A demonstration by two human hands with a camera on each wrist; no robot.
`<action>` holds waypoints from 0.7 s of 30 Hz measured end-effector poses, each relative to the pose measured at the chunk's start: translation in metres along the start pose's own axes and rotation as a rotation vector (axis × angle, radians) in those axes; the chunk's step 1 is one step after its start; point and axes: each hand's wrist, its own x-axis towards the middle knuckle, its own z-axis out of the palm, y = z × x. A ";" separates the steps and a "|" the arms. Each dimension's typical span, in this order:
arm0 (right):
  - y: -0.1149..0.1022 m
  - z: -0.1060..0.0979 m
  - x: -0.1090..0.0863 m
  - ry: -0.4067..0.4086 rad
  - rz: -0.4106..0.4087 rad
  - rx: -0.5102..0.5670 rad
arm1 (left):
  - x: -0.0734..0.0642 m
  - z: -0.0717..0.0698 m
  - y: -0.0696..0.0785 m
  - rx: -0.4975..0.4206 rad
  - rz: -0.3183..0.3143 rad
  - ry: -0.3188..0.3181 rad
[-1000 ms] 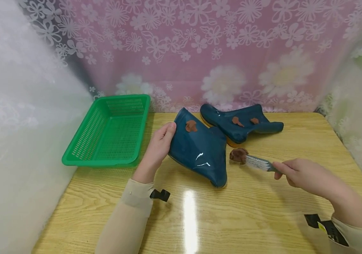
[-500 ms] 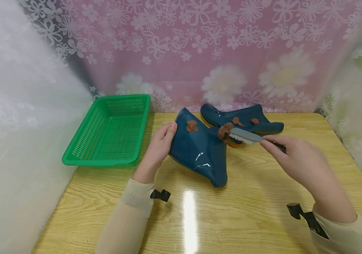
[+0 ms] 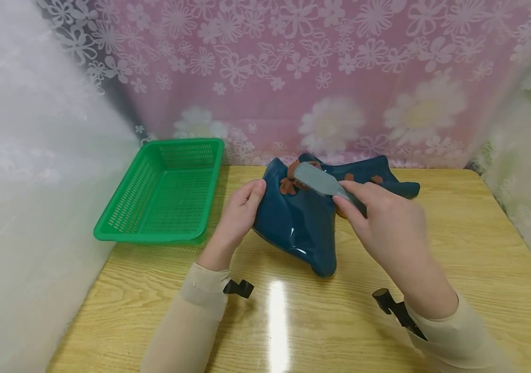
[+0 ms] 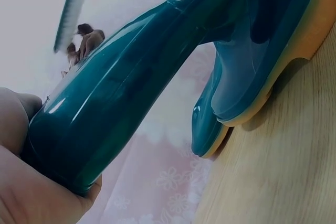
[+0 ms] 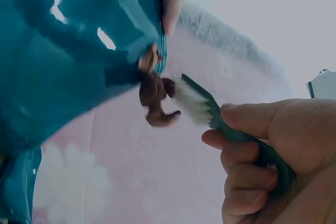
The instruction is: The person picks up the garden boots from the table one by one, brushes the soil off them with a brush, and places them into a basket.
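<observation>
My left hand (image 3: 239,215) grips the top of the shaft of a glossy dark-blue rain boot (image 3: 295,223), which it holds tilted. On the shaft, near the top, sits a reddish-brown patch (image 3: 287,186) like mud or clay. In my right hand (image 3: 388,225) is a grey-green scrub brush (image 3: 318,181), held by its handle with the bristles facing the boot. A brown clump (image 5: 152,98) lies at the bristle tips, right at the patch. Behind, a second rain boot (image 3: 368,168) with brown patches lies on its side, partly hidden by the brush and right hand.
A green plastic basket (image 3: 151,238) stands on the left of the wooden table (image 3: 363,321). Behind the table hangs a pink flowered curtain (image 3: 246,103). Pale sheeting (image 3: 27,155) closes off the left side.
My right hand has carried the brush up and left, from beside the boot to the patch on its shaft. The brush has turned so its back faces up. My left hand keeps its grip.
</observation>
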 end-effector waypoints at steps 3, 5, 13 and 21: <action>-0.008 0.006 -0.003 0.043 -0.051 -0.002 | 0.000 0.000 0.002 0.006 0.003 -0.002; -0.011 0.010 -0.005 0.059 -0.082 -0.005 | -0.001 0.000 0.004 0.015 0.002 0.001; -0.015 0.024 -0.008 0.083 -0.153 -0.066 | -0.005 0.002 0.012 0.053 0.033 -0.021; -0.010 0.022 -0.010 0.036 -0.062 -0.091 | -0.005 0.002 0.010 0.069 0.032 -0.022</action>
